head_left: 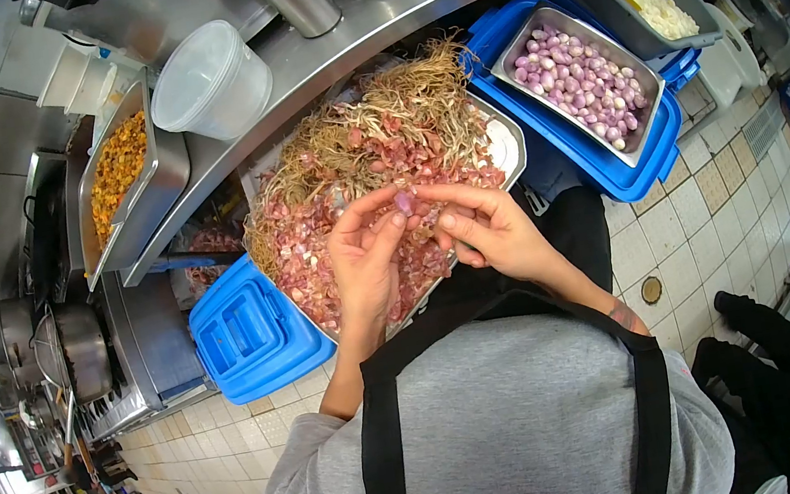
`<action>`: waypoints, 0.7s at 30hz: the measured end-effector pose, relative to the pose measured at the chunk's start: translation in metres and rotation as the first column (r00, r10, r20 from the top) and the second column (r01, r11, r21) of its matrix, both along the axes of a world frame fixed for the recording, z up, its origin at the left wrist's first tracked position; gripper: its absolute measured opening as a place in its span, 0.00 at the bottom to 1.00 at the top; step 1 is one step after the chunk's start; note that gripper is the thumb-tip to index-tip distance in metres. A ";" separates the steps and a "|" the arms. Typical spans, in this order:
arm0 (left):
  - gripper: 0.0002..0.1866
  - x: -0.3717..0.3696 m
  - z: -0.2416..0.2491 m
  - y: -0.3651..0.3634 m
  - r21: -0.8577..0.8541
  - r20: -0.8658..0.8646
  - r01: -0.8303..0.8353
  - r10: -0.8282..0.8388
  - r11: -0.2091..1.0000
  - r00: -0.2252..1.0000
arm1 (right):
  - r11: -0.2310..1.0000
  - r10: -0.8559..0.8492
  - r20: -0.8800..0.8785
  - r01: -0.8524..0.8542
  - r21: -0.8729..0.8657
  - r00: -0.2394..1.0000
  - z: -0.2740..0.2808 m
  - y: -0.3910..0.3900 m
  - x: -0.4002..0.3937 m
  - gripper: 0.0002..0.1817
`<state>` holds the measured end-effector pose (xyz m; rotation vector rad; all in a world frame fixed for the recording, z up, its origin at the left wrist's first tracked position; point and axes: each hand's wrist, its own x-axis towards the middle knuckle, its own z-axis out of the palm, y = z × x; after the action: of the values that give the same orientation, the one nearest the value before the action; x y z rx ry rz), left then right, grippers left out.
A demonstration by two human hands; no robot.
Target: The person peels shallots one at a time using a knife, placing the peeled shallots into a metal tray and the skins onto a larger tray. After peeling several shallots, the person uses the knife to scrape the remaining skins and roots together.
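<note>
The left hand (pixel 397 208) is closed on a small purple shallot (pixel 405 203), which sits at its fingertips just above a wide tray (pixel 520 140). The right hand (pixel 430 206) comes in from the shallot's 3 o'clock side, its forefinger reaching to the top of the shallot and its thumb bent below; whether these two fingers pinch anything cannot be told.

Clock directions are taken from the shallot, as the view shows it. Under and around both hands, the tray holds a thick heap of reddish shallots and loose skins (pixel 316 258). Toward 12 o'clock, the heap is topped by a tangle of dry, stringy roots (pixel 403 84).

At 2 o'clock, a steel pan (pixel 652 122) full of peeled purple shallots (pixel 579 85) rests on a blue container (pixel 641 184). Farther out the same way is a grey tub (pixel 701 40) with white pieces (pixel 663 11) in it. At 8 o'clock, beside the tray, is a blue plastic lid (pixel 255 329).

The steel bench (pixel 402 11) curves across the upper part of the view. On it, a steel cylinder (pixel 305 2) stands at 11 o'clock and a clear plastic tub (pixel 213 86) at 10 o'clock. Between 9 and 10 o'clock is a deep steel pan (pixel 161 179) of orange-yellow food (pixel 122 169). Well apart, at 4 o'clock, are another person's dark-clothed legs (pixel 767 341) over the tiled floor (pixel 690 226).
</note>
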<state>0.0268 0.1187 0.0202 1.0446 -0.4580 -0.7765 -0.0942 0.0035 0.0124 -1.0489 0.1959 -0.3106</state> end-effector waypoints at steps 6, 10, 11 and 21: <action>0.17 0.000 -0.008 -0.001 -0.028 0.044 -0.032 0.033 0.999 0.998 | 0.992 -0.055 -0.029 0.051 -0.116 0.998 -0.001 0.003 0.001 0.20; 0.15 0.004 -0.013 -0.001 -0.076 -0.018 -0.068 0.066 0.995 0.998 | 0.969 -0.119 0.023 0.121 -0.216 0.993 0.005 0.008 0.002 0.20; 0.14 0.004 -0.015 -0.002 -0.095 -0.044 -0.070 0.066 0.993 0.997 | 0.965 -0.111 0.027 0.114 -0.235 0.993 0.007 0.009 0.001 0.21; 0.11 0.003 -0.015 0.001 -0.168 -0.087 -0.074 0.060 0.983 0.994 | 0.731 -0.213 0.225 0.308 -0.609 0.951 0.006 0.008 0.004 0.19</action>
<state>0.0294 0.1194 0.0050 0.8609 -0.4102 -0.7037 -0.0904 0.0115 0.0189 -1.6807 0.1081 -0.7457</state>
